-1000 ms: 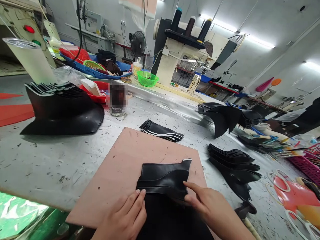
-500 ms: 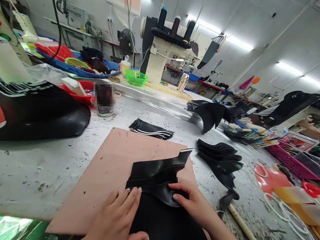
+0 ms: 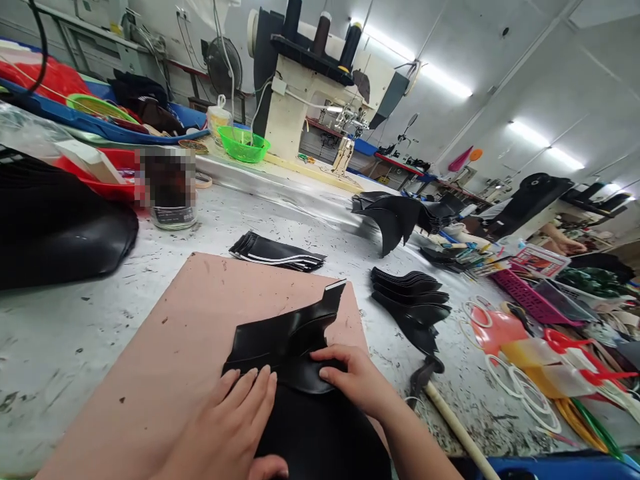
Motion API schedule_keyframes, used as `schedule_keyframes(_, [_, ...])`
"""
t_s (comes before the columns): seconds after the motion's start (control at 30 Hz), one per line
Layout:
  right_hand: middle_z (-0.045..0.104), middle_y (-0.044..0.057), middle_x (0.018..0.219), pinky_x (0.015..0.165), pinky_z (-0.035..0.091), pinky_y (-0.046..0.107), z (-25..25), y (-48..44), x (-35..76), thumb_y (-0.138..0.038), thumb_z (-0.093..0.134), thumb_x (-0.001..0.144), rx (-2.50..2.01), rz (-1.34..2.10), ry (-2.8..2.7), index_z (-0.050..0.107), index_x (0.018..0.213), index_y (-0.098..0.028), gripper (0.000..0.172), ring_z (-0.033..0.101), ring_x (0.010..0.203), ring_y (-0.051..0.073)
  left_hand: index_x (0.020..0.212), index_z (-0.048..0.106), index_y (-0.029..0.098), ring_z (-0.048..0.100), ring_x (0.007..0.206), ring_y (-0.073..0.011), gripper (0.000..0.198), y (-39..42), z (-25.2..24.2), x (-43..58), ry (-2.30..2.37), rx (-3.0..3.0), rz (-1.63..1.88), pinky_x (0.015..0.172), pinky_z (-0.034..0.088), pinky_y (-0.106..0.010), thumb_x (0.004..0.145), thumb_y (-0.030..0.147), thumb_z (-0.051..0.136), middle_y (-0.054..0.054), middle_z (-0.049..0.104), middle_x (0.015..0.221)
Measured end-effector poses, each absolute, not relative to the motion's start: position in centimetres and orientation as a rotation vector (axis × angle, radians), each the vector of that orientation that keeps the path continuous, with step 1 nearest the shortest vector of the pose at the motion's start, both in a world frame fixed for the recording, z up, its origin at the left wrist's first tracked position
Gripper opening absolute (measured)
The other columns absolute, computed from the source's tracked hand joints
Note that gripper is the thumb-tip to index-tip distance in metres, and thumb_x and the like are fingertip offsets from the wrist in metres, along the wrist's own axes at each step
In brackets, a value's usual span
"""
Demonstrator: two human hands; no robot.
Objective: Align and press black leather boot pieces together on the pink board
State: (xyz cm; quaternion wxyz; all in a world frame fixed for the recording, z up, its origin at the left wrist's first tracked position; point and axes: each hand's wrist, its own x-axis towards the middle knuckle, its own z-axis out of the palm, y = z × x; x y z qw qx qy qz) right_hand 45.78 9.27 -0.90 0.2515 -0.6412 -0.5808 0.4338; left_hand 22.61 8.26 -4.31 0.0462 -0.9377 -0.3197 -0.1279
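A black leather piece [image 3: 285, 340] lies on a pink board [image 3: 175, 347] near the table's front edge. My left hand [image 3: 227, 427] rests flat on its left side, fingers stretched out and together. On the right, my right hand [image 3: 357, 380] presses the piece with fingers curled over a folded edge. A larger black sheet [image 3: 320, 440] lies under both hands.
Stacks of black cut pieces lie behind the board [image 3: 275, 252], to the right [image 3: 410, 300] and at far left [image 3: 55, 227]. A hammer [image 3: 435, 393] lies right of the board. A jar [image 3: 167, 190], green bowl [image 3: 243, 143], sewing machine [image 3: 310, 87] and coloured plastic clutter [image 3: 540, 333] surround them.
The view has swung to the right. My right hand has slid left and closer on the leather piece, and the piece's top edge now tilts more steeply. My left hand stayed flat on it.
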Motion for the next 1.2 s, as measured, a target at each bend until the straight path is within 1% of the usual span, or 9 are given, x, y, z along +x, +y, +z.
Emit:
schedule_keyframes(0.13, [0.071, 0.007, 0.102, 0.092, 0.046, 0.038, -1.3, 9.0, 45.4, -0.010, 0.058, 0.073, -1.779, 1.114, -1.586, 0.071, 0.097, -0.016, 0.028, 0.062, 0.100, 0.023, 0.125, 0.055, 0.020, 0.060, 0.103, -0.0340, 0.082, 7.9, -4.9, 23.4, -0.990, -2.791, -0.397, 0.090, 0.038, -0.049, 0.069, 0.078, 0.046, -0.017, 0.064, 0.118])
schedule_keyframes(0.33, [0.070, 0.005, 0.100, 0.091, 0.043, 0.037, -1.5, 8.8, 45.1, -0.011, 0.063, 0.070, -1.862, 0.968, -1.591, 0.069, 0.094, -0.019, 0.025, 0.061, 0.099, 0.023, 0.122, 0.057, 0.011, 0.059, 0.103, -0.0335, 0.091, 7.4, -4.4, 25.9, -1.016, -2.947, -0.260, 0.091, 0.040, -0.045, 0.070, 0.082, 0.033, -0.022, 0.062, 0.118])
schedule_keyframes(0.43, [0.068, 0.005, 0.082, 0.078, 0.046, 0.037, -1.4, 8.6, 46.1, -0.016, 0.068, 0.068, -1.961, 0.890, -1.542, 0.066, 0.087, -0.019, 0.019, 0.061, 0.082, 0.024, 0.128, 0.052, 0.017, 0.058, 0.106, -0.0349, 0.091, 7.5, -4.2, 26.8, -1.125, -3.013, -0.141, 0.095, 0.036, -0.051, 0.067, 0.082, 0.037, -0.021, 0.062, 0.118])
schedule_keyframes(0.53, [0.059, -0.002, 0.064, 0.059, 0.046, 0.027, -1.4, 8.3, 47.6, -0.013, 0.063, 0.070, -1.987, 0.969, -1.492, 0.058, 0.075, -0.020, 0.010, 0.057, 0.062, 0.016, 0.127, 0.052, 0.015, 0.054, 0.113, -0.0345, 0.084, 7.9, -3.8, 27.2, -1.061, -3.087, -0.127, 0.100, 0.036, -0.050, 0.071, 0.077, 0.041, -0.019, 0.059, 0.124])
schedule_keyframes(0.7, [0.049, -0.009, 0.056, 0.048, 0.040, 0.019, -1.8, 8.3, 49.1, -0.005, 0.061, 0.067, -1.957, 1.101, -1.484, 0.048, 0.070, -0.021, 0.021, 0.050, 0.051, 0.010, 0.131, 0.046, 0.011, 0.052, 0.117, -0.0386, 0.084, 8.8, -2.4, 27.6, -0.902, -3.218, 0.081, 0.095, 0.045, -0.051, 0.070, 0.068, 0.057, -0.021, 0.051, 0.130])
schedule_keyframes(0.87, [0.053, -0.006, 0.061, 0.054, 0.041, 0.022, -1.4, 8.3, 48.8, -0.006, 0.065, 0.066, -1.990, 0.962, -1.616, 0.051, 0.067, -0.020, 0.021, 0.051, 0.058, 0.012, 0.132, 0.044, 0.018, 0.053, 0.115, -0.0399, 0.079, 9.1, -1.7, 28.1, -0.988, -3.284, 0.141, 0.093, 0.044, -0.056, 0.070, 0.064, 0.060, -0.021, 0.054, 0.128])
schedule_keyframes(1.0, [0.062, 0.002, 0.085, 0.076, 0.044, 0.032, -1.5, 6.9, 47.7, -0.006, 0.061, 0.072, -1.887, 0.728, -1.856, 0.062, 0.080, -0.021, 0.017, 0.056, 0.084, 0.019, 0.128, 0.050, 0.019, 0.054, 0.114, -0.0404, 0.074, 9.0, -2.3, 28.3, -1.050, -3.262, 0.060, 0.092, 0.046, -0.057, 0.067, 0.057, 0.068, -0.020, 0.056, 0.126])
schedule_keyframes(1.1, [0.067, 0.006, 0.093, 0.078, 0.044, 0.033, -2.8, 5.0, 46.7, -0.009, 0.050, 0.084, -1.611, 0.229, -2.200, 0.064, 0.097, -0.019, 0.022, 0.058, 0.086, 0.020, 0.128, 0.050, 0.021, 0.056, 0.112, -0.0387, 0.075, 9.0, -3.5, 27.9, -1.012, -3.229, -0.098, 0.091, 0.048, -0.054, 0.066, 0.058, 0.069, -0.017, 0.058, 0.125])
schedule_keyframes(1.2, [0.070, 0.007, 0.103, 0.085, 0.042, 0.034, -4.6, 3.3, 46.6, -0.014, 0.041, 0.091, -1.388, -0.255, -2.279, 0.058, 0.117, -0.015, 0.031, 0.062, 0.090, 0.019, 0.127, 0.052, 0.024, 0.060, 0.107, -0.0330, 0.067, 9.3, -5.0, 26.8, -0.882, -3.154, -0.321, 0.089, 0.050, -0.045, 0.071, 0.056, 0.065, -0.012, 0.062, 0.122])
